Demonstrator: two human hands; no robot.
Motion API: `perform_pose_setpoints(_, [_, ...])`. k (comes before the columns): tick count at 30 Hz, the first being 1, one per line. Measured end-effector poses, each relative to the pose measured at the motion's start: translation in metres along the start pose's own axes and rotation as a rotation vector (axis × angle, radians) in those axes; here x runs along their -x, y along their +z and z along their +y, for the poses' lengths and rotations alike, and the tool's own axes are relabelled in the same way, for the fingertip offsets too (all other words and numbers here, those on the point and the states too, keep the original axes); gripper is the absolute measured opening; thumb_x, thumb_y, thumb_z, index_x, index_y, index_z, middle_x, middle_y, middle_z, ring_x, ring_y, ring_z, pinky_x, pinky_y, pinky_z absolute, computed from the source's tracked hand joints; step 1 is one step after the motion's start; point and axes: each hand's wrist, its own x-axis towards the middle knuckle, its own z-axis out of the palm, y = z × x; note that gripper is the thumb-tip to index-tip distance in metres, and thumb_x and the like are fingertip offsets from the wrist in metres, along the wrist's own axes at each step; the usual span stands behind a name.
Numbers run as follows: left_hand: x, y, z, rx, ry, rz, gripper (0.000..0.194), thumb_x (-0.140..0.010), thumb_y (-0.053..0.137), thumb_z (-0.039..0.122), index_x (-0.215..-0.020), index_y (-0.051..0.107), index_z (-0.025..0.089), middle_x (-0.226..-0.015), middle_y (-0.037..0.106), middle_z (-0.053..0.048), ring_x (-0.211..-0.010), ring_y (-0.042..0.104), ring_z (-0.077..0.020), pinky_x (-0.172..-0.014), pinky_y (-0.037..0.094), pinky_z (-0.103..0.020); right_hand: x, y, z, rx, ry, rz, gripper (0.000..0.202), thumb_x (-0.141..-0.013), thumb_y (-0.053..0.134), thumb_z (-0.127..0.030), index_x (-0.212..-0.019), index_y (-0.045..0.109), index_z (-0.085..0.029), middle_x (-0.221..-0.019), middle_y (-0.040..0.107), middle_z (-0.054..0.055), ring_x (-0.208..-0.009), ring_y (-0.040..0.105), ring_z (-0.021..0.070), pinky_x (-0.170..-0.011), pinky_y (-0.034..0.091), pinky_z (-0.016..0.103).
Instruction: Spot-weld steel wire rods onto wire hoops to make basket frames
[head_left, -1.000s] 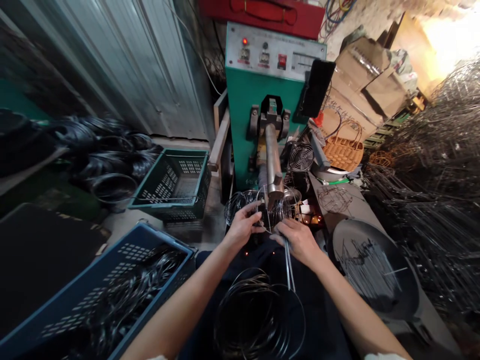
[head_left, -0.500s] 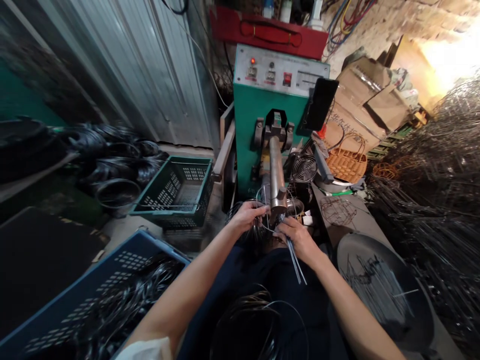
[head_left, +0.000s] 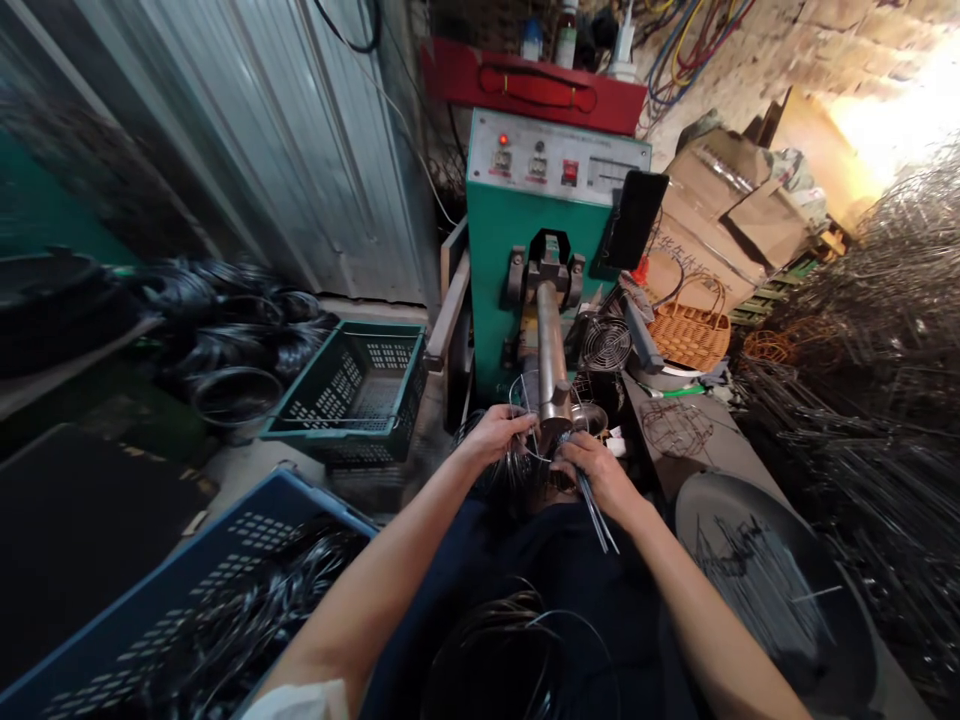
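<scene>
Holding rods [head_left: 595,512]: right hand [head_left: 602,472]. Blue crate [head_left: 251,515]: dark wire [head_left: 259,600], seemingly.

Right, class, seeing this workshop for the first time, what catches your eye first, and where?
Probably what looks like a green spot welder, upper centre, its red indicator light glowing. By the tip of its metal arm, the left hand holds a thin wire ring and the right hand grips slim metal rods. Tangled wirework crowds the right side.
</scene>
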Motion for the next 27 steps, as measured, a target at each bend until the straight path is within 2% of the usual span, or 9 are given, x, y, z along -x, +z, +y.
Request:
perform_pose_setpoints(9, [-0.015,-0.004,-0.015,0.006,0.025,0.033,0.038,-0.059,0.080,0.041,-0.068,0.058,0.011,-0.050,0.055,0.001,-0.039,0.050,-0.0072,-0.037,0.041,-0.019,-0.002,0.000,0.012,-0.028,0.040,-0.014,0.016,-0.094,0.052,-0.026,-0.085,0.062,-0.019,-0.085,0.058,0.005,-0.083,0.054,0.0181,-0.074,0.044,0.029])
perform_pose_setpoints(12, [-0.018,-0.004,-0.017,0.010,0.043,0.055,0.035,-0.060,0.079,0.039,-0.067,0.059,0.011,-0.049,0.054,0.002,-0.037,0.045,-0.0054,-0.035,0.034,-0.018,-0.002,0.003,0.013,-0.071,0.047,0.018,0.016,-0.094,0.052,-0.027,-0.085,0.062,-0.019,-0.086,0.059,0.005,-0.081,0.056,0.0176,-0.075,0.045,0.029])
perform_pose_setpoints(15, [-0.011,-0.004,-0.014,0.006,0.071,0.071,0.030,-0.060,0.079,0.034,-0.066,0.060,0.011,-0.051,0.054,0.004,-0.037,0.041,-0.0030,-0.035,0.028,-0.017,0.001,0.002,0.004,-0.073,0.056,0.005,0.017,-0.094,0.052,-0.028,-0.085,0.063,-0.019,-0.086,0.059,0.006,-0.082,0.057,0.0181,-0.076,0.046,0.030])
perform_pose_setpoints(18, [0.010,-0.006,-0.012,-0.007,0.059,0.064,0.026,-0.060,0.078,0.029,-0.070,0.063,0.011,-0.056,0.058,0.002,-0.039,0.041,-0.0027,-0.036,0.026,-0.017,0.014,-0.004,-0.019,-0.134,0.080,-0.022,0.015,-0.094,0.052,-0.028,-0.094,0.064,-0.019,-0.090,0.061,0.007,-0.084,0.059,0.0185,-0.077,0.048,0.031])
perform_pose_setpoints(22, [0.054,-0.007,-0.022,0.037,-0.008,0.076,0.025,-0.063,0.076,0.030,-0.077,0.062,0.014,-0.057,0.060,0.002,-0.040,0.044,-0.0039,-0.037,0.027,-0.016,0.042,-0.013,-0.055,-0.288,0.120,-0.055,0.018,-0.094,0.048,-0.023,-0.100,0.065,-0.022,-0.106,0.062,0.009,-0.096,0.062,0.0188,-0.084,0.049,0.031])
perform_pose_setpoints(24, [0.076,-0.005,-0.029,0.053,-0.014,0.105,0.027,-0.066,0.074,0.035,-0.077,0.059,0.015,-0.055,0.060,0.002,-0.038,0.044,-0.0042,-0.037,0.027,-0.015,0.056,-0.016,-0.067,-0.337,0.170,-0.001,0.019,-0.094,0.046,-0.023,-0.097,0.066,-0.022,-0.105,0.065,0.008,-0.097,0.063,0.0196,-0.085,0.050,0.032])
perform_pose_setpoints(27, [0.105,-0.002,-0.036,0.000,0.018,0.144,0.030,-0.071,0.070,0.042,-0.075,0.056,0.016,-0.053,0.060,0.002,-0.036,0.043,-0.0044,-0.036,0.029,-0.015,0.074,-0.017,-0.073,-0.482,0.387,0.164,0.015,-0.091,0.053,-0.032,-0.091,0.064,-0.021,-0.085,0.069,0.006,-0.077,0.067,0.0191,-0.071,0.054,0.030])
